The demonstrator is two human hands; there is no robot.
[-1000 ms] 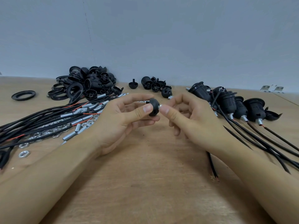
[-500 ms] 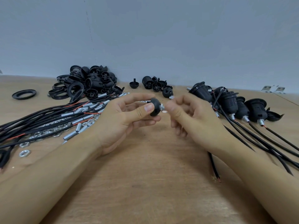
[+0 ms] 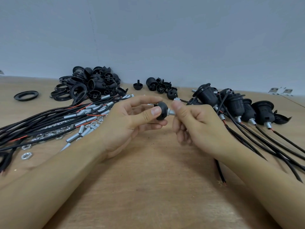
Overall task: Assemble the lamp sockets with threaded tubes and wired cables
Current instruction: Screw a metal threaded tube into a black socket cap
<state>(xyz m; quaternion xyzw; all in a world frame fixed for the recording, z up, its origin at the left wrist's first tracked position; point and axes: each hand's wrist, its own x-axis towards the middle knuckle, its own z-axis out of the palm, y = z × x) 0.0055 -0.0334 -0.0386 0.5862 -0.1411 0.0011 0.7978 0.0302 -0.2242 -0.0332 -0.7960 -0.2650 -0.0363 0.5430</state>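
Above the middle of the wooden desk (image 3: 148, 187), our left hand (image 3: 130, 123) pinched the small black socket cap (image 3: 162, 111) by its rim while our right hand (image 3: 196, 123) pinched the metal threaded tube (image 3: 171, 112) sticking out of it. Both looked light and rigid, the tube likely slippery, so the cap's rim seemed the surest hold. Cables (image 3: 41, 123) lay toward the left edge, finished sockets (image 3: 234, 104) toward the right, under a plain grey wall (image 3: 148, 38).

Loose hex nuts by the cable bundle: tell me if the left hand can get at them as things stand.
Probably not yet: the left hand grips the socket cap. The hex nuts lie uncovered beside that forearm, so the path looks open once the cap is released.
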